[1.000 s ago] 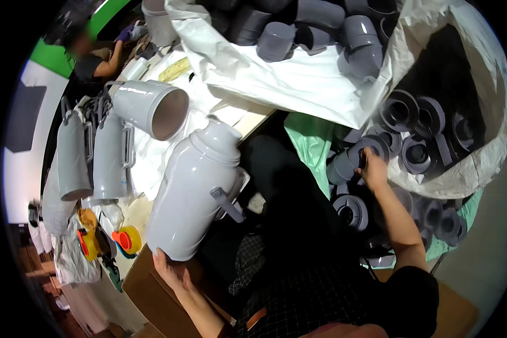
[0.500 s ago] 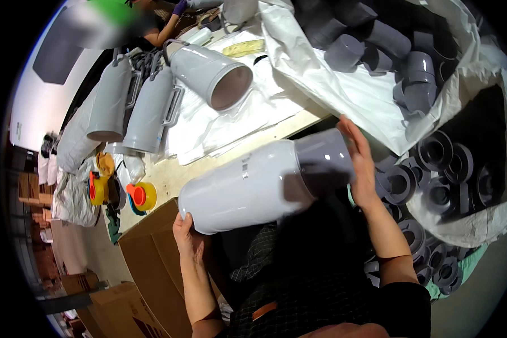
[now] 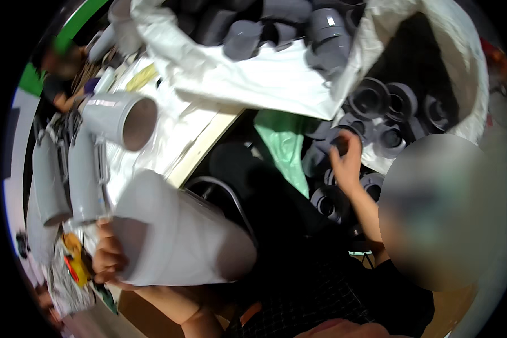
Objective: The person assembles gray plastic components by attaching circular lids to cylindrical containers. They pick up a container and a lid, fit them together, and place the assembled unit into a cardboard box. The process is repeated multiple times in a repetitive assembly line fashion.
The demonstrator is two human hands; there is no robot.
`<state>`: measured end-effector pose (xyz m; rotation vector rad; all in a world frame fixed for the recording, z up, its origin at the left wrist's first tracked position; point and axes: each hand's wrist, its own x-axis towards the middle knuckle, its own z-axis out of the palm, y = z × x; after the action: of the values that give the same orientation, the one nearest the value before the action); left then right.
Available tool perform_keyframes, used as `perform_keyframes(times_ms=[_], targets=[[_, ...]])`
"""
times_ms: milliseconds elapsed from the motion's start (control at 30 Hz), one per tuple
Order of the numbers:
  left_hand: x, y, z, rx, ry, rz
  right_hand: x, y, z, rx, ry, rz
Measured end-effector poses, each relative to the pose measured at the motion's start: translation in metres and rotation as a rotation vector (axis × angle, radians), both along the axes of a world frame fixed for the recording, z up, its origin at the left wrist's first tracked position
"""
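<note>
A large light-grey plastic cylinder (image 3: 188, 242), blurred by motion, lies tilted low in front of me. My left hand (image 3: 110, 256) wraps its fingers round the left end of it. Part of the palm is hidden behind the cylinder. Off to the right, my right hand (image 3: 346, 160) is held with thumb and fingers apart and curved, over dark grey flanged plastic rings (image 3: 329, 203). Its fingertips are close to one of these rings, and I cannot tell whether they touch it.
Grey jug-like vessels (image 3: 84, 174) with handles and an open-mouthed one (image 3: 115, 118) stand or lie on the white-covered table (image 3: 200, 138). A white sack (image 3: 253, 84) holds dark grey collars. Green plastic (image 3: 281, 146) hangs beside it. A person (image 3: 67, 84) works at the far left.
My right hand has left the cylinder and moved over the rings. The cylinder has swung down and left in my left hand. The view has turned to the right.
</note>
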<state>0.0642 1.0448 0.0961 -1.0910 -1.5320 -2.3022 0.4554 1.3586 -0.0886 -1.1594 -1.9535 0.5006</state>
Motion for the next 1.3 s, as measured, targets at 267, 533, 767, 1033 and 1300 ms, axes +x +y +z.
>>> perform_keyframes(times_ms=[267,533,767,1033,1300], targets=[[-0.008,0.072,-0.002,-0.336,-0.264,-0.235,0.058,0.081,-0.004,-0.052,-0.161,-0.566],[-0.008,0.079,0.013,-0.544,-0.366,-0.575,-0.201,-0.018,0.183,-0.012,0.625,1.099],[0.008,0.047,0.008,-0.402,-0.481,-0.288,-0.268,-0.111,0.162,-0.826,0.819,0.895],[-0.010,0.035,-0.006,-0.463,0.405,0.014,-0.284,-0.090,0.136,0.129,0.619,0.995],[-0.023,0.049,-0.010,-0.632,0.365,0.034,-0.284,-0.100,0.149,0.174,0.333,1.028]])
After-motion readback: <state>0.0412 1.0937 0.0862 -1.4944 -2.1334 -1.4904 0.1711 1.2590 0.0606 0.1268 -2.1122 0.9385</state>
